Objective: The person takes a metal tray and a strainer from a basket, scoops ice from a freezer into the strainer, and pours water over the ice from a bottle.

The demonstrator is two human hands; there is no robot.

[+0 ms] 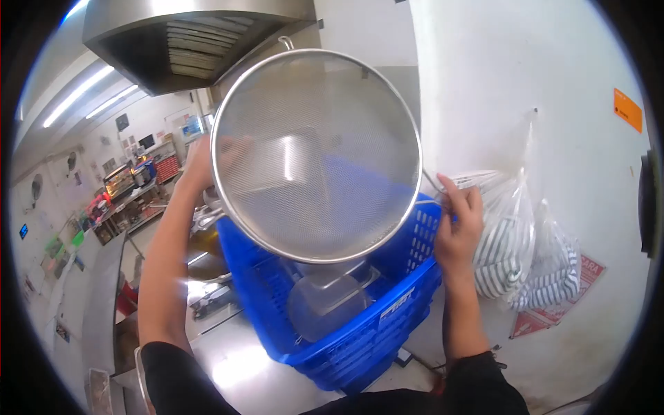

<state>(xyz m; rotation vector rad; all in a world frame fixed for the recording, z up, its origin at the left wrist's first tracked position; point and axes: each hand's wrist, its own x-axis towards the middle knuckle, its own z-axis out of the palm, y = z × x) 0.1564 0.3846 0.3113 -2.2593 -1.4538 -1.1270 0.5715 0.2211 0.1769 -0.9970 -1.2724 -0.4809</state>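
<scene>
Above a blue basket (pixel 373 340), in the head view, a round mesh strainer (pixel 316 155) is held up in the air, its face turned toward the camera and its metal hoop covering much of the basket's far part. The right hand (pixel 459 232) is at the strainer's thin handle, fingers curled in and closed around it, with no wide gap showing. The left hand (pixel 198 162) is at the opposite edge, partly behind the mesh; how far its fingers are spread, and whether they grip the hoop or something behind it, I cannot tell. A rectangular shape shows dimly through the mesh, too veiled to name.

As for progress, the strainer is off any support and in hand, so the picking-up looks done; it has not been set down anywhere. Clear plastic containers (pixel 326 304) already lie inside the basket, which stands beside a shiny metal surface (pixel 238 360). Whether the strainer is on its way in or out, one frame cannot settle.
</scene>
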